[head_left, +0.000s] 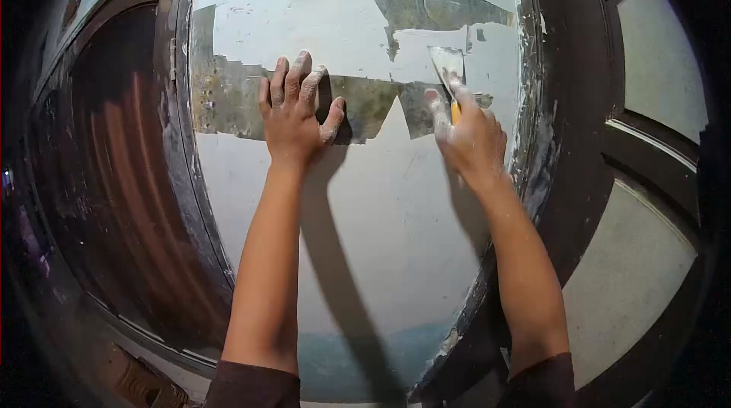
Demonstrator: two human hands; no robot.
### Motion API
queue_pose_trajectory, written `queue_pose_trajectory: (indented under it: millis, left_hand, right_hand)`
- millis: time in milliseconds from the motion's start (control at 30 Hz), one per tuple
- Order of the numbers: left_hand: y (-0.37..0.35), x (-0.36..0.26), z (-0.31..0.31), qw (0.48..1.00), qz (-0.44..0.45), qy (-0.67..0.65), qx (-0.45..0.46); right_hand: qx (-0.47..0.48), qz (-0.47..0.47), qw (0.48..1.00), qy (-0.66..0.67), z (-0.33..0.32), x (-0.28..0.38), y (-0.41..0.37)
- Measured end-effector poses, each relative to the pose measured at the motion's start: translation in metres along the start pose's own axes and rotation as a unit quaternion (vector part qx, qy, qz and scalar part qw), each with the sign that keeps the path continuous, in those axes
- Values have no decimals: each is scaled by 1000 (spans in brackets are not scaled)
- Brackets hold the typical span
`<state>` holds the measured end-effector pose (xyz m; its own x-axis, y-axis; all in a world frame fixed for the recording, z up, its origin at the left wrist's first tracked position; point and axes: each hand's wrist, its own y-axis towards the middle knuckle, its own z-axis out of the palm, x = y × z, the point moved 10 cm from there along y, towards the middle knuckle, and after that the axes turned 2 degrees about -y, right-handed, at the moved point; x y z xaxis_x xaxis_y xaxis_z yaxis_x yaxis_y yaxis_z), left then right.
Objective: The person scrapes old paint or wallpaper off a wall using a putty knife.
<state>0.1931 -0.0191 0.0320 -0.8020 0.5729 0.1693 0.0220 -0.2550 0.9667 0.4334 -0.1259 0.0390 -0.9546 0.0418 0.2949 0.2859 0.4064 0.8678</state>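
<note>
My left hand [294, 115] lies against the wall [365, 202] with its fingers spread, over a bare grey-brown strip [232, 100] where the paint is gone. White dust coats the fingertips. In my right hand [474, 134] is a putty knife [446, 60] with a yellow handle, the fingers wrapped round it and the forefinger stretched toward the blade. The blade points up and overlaps the pale paint between the bare strip and a second scraped patch [449, 11] higher up. A pointed tongue of pale paint [394, 119] juts into the strip between my hands.
Dark wooden frames with chipped, whitened edges border the wall on both sides. At the left is a dark door with a brownish curtain [129, 187]; at the right, a dark panelled door holds pale panes [659, 58]. A brown object [148, 381] lies at the lower left.
</note>
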Motion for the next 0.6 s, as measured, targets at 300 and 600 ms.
queue_pose_trajectory:
  millis: [300,600]
  left_hand:
    - [2,0,7,998,-3,28,54]
    - [5,-4,14,988,5,41,149]
  right_hand:
    - [-20,-24,999,-9,-6,4,7]
    - [-20,-36,999,-18,0,4,15]
